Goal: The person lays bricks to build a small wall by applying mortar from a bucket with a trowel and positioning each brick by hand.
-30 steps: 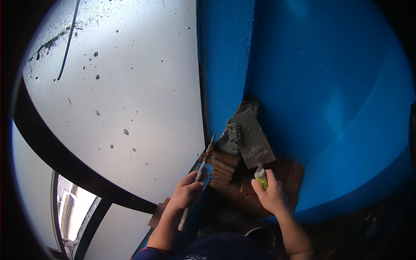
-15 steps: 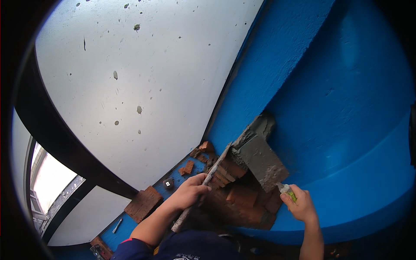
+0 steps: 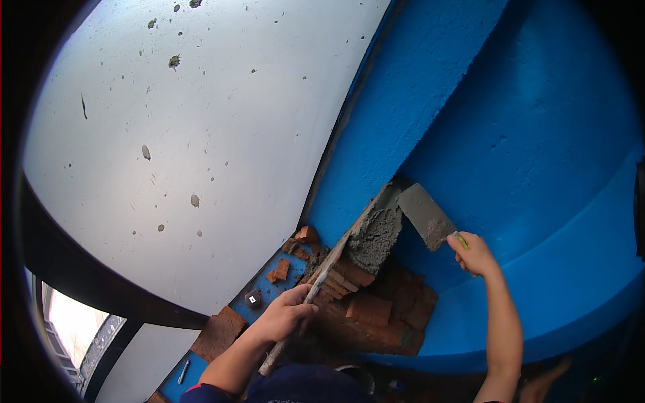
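My left hand grips a long, mortar-smeared strip lying diagonally, its upper end along the edge of wet grey mortar below the blue ledge. My right hand is closed on the green-and-grey handle of a trowel, whose rectangular blade sits at the right side of the mortar's upper end. Beneath the mortar, a short stack of red bricks stands on more loose bricks.
A blue wall curves round the right. A pale, splattered panel fills the upper left, beside a bright opening. Along the blue ledge lie broken brick pieces, a small black object, a brick and a pen-like item.
My right hand has moved up and right with the trowel, uncovering the mortar. The strip now reaches farther along the mortar's edge. The whole view has also shifted and rotated.
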Demonstrator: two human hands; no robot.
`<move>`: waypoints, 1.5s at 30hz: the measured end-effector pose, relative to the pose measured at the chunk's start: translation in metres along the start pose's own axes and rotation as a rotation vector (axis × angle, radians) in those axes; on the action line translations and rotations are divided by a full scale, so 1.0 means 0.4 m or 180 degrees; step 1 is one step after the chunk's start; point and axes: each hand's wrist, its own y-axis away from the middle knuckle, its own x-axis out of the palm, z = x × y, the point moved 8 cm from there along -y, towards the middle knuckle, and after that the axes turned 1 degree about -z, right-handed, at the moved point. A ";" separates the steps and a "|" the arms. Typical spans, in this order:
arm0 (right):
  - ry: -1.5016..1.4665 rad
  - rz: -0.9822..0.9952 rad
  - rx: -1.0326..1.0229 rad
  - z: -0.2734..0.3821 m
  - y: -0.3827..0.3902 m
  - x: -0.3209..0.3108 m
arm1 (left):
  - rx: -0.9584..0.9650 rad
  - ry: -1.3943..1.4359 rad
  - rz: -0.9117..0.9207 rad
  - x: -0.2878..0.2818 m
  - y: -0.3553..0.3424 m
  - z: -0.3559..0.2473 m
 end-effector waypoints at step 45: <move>-0.1458 0.0092 0.0165 -0.438 0.754 0.850 | -0.0182 -0.4925 -0.3219 -0.311 0.315 0.506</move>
